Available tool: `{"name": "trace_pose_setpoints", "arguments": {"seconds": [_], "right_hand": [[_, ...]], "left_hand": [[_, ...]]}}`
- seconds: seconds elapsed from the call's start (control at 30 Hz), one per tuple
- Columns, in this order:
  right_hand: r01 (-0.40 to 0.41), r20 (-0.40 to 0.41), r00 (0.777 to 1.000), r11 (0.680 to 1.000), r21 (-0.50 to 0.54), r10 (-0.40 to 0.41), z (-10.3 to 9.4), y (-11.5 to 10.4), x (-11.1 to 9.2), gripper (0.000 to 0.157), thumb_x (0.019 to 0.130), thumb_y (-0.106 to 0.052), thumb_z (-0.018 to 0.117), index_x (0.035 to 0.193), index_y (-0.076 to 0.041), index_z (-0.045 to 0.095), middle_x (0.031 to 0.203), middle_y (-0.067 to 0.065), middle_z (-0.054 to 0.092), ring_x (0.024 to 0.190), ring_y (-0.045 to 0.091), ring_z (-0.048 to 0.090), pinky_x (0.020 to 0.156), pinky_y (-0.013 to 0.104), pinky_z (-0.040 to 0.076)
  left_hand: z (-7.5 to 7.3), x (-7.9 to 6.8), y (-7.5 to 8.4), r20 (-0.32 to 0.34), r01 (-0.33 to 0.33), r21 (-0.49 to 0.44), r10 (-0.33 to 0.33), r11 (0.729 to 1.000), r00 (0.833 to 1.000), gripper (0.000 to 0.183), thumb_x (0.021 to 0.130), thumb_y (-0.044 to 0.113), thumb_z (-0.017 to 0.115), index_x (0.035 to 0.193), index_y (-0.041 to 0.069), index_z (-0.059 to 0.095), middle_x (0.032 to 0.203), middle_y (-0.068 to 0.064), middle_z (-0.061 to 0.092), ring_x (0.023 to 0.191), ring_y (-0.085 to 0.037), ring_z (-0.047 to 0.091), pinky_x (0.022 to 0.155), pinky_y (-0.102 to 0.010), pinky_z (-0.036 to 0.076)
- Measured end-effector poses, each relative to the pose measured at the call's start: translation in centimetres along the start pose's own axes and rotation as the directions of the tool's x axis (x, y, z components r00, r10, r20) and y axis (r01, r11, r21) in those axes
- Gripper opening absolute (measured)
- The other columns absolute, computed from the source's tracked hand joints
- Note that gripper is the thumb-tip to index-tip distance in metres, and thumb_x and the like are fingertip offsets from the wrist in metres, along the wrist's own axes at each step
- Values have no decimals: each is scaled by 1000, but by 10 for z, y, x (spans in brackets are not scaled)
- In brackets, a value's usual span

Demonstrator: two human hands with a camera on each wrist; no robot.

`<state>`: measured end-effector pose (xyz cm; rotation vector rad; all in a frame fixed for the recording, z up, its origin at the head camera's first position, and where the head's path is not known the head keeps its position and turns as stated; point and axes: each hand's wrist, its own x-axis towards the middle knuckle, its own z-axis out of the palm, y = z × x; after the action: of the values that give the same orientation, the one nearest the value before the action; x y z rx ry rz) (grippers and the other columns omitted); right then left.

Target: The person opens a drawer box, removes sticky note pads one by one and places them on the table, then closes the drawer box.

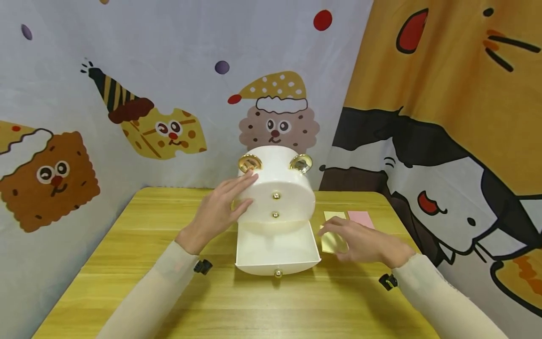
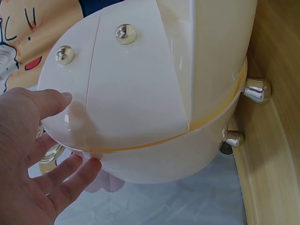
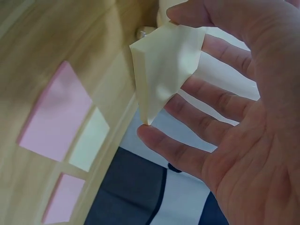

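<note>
A white rounded small drawer cabinet [image 1: 276,181] with gold ring ears stands on the table. Its lowest drawer [image 1: 277,245] is pulled out, and two gold-knobbed drawers above it sit closed. My left hand [image 1: 218,212] touches the cabinet's left side, the thumb [image 2: 54,103] near the front face and the fingers along the side edge. To the right of the drawer, my right hand [image 1: 360,238] holds a pale yellow sticky note pad [image 3: 164,65], tilted, between thumb and fingertips.
A pink sticky note pad [image 1: 361,219] and another yellow pad [image 1: 334,215] lie on the wooden table [image 1: 169,282] beyond my right hand. A further small pink pad [image 3: 64,198] shows in the right wrist view. Cartoon-printed curtains [image 1: 169,61] hang behind the table.
</note>
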<state>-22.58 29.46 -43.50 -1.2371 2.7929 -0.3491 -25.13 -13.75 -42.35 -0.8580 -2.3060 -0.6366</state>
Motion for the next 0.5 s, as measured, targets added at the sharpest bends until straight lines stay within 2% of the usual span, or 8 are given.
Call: {"name": "trace_pose_setpoints", "arguments": {"seconds": [0.33,0.5], "right_hand": [[-13,6,1000,1000,7,13,17,6,-14,62,89,-8,93,145,-27,74,152,-2,71,138,26,72,117,55,65],[-32,18,999,999,21,32,23,8,-20,62,89,-8,93,143,-30,74,152,0,70,139,29,72,117,58,64]], "left_hand": [[1,0,-1,-5,-8,12,8,1000,1000,69,111,22,84,174,19,57,179,-7,58,146,-43,72,100,-55,72],[2,0,-1,-6,-4,9,4,1000,1000,69,110,22,84,174,19,57,179,-6,58,146,-43,72,102,-56,71]]}}
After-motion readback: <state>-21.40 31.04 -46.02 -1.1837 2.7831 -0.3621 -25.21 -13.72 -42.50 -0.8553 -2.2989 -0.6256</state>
